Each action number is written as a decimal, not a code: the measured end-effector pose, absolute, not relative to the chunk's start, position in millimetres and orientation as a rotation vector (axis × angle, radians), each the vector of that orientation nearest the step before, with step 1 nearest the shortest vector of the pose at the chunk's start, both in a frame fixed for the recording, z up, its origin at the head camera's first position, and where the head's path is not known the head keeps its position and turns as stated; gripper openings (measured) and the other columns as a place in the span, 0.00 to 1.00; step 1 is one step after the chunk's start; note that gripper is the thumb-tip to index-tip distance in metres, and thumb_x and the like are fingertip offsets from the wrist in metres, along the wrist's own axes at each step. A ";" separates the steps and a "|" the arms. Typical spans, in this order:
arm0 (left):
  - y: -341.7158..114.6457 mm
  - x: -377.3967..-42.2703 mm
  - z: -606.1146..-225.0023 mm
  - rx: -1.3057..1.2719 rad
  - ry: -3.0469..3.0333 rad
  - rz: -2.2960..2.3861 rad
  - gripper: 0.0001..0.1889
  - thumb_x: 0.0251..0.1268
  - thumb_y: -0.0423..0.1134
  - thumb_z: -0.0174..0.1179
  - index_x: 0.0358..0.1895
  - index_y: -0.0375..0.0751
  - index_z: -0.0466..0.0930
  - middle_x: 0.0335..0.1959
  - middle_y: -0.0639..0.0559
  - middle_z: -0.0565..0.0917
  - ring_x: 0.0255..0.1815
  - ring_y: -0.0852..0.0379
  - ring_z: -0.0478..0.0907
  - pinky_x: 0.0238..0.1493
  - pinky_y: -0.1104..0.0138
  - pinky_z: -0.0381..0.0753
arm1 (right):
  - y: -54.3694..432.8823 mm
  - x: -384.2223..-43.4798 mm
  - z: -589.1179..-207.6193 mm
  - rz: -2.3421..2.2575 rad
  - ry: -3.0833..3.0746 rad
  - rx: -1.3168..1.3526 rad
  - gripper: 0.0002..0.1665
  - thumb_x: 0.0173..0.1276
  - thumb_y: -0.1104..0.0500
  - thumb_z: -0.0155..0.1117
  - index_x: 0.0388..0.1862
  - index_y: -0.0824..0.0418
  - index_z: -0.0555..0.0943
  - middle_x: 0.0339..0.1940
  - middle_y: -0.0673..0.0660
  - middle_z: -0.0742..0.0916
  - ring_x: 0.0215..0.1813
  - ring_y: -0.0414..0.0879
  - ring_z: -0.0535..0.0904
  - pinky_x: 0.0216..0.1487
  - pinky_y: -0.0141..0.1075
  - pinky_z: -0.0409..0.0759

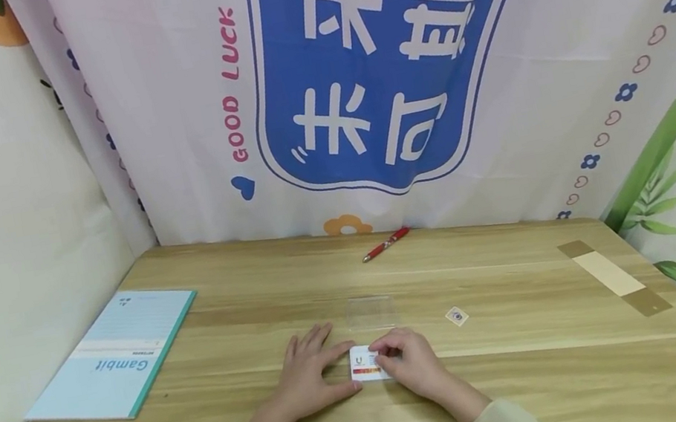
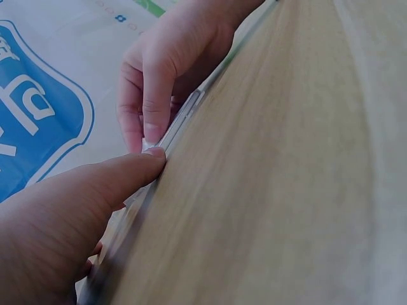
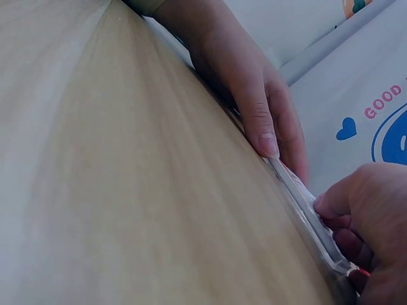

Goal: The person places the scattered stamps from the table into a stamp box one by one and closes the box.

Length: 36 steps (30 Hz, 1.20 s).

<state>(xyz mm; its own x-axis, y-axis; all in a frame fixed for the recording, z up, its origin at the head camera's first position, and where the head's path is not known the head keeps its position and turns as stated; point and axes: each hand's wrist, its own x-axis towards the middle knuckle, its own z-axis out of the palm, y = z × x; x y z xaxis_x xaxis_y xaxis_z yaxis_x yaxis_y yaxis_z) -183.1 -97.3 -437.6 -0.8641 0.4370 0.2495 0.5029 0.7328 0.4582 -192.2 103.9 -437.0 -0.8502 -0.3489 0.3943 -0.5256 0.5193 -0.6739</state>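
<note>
A small flat white badge-like holder with a printed card (image 1: 365, 362) lies on the table before me; the card carries a logo and a red-orange band. My left hand (image 1: 309, 376) is spread flat on the wood, with thumb and index fingertip at the holder's left corners. Over its right side, my right hand (image 1: 408, 363) pinches at the printed card with thumb and curled fingers, hiding that part. In the right wrist view the holder (image 3: 305, 213) shows edge-on as thin layers, partly clear. Just behind it lies a clear plastic cover (image 1: 371, 313).
To the right is a small square sticker-like piece (image 1: 457, 316). A red pen (image 1: 386, 244) lies near the back edge, and a light-blue notebook (image 1: 112, 356) at the left. A brown-and-cream strip (image 1: 614, 275) lies far right. Printed curtains (image 1: 179, 118) stand behind the table.
</note>
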 end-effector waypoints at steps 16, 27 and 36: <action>-96.9 -182.9 -437.0 -0.766 -2.809 -0.795 0.31 0.44 0.64 0.56 0.53 0.52 0.73 0.62 0.40 0.59 0.63 0.41 0.48 0.57 0.43 0.37 | 103.7 -190.5 -434.1 1.200 -2.577 0.753 0.07 0.48 0.70 0.64 0.28 0.63 0.81 0.22 0.45 0.76 0.28 0.40 0.70 0.29 0.30 0.70; -96.5 -183.7 -436.1 -0.754 -2.818 -0.811 0.32 0.44 0.64 0.56 0.53 0.53 0.73 0.61 0.41 0.60 0.63 0.42 0.48 0.56 0.43 0.37 | 104.1 -190.9 -434.0 1.218 -2.586 0.738 0.07 0.49 0.69 0.64 0.29 0.63 0.81 0.22 0.45 0.76 0.28 0.40 0.68 0.28 0.29 0.69; -96.0 -183.7 -435.9 -0.747 -2.815 -0.797 0.32 0.43 0.64 0.57 0.53 0.53 0.73 0.61 0.41 0.60 0.63 0.42 0.49 0.57 0.44 0.38 | 112.8 -196.0 -422.8 1.423 -2.534 0.619 0.08 0.51 0.70 0.62 0.33 0.66 0.80 0.23 0.49 0.77 0.27 0.41 0.71 0.28 0.30 0.72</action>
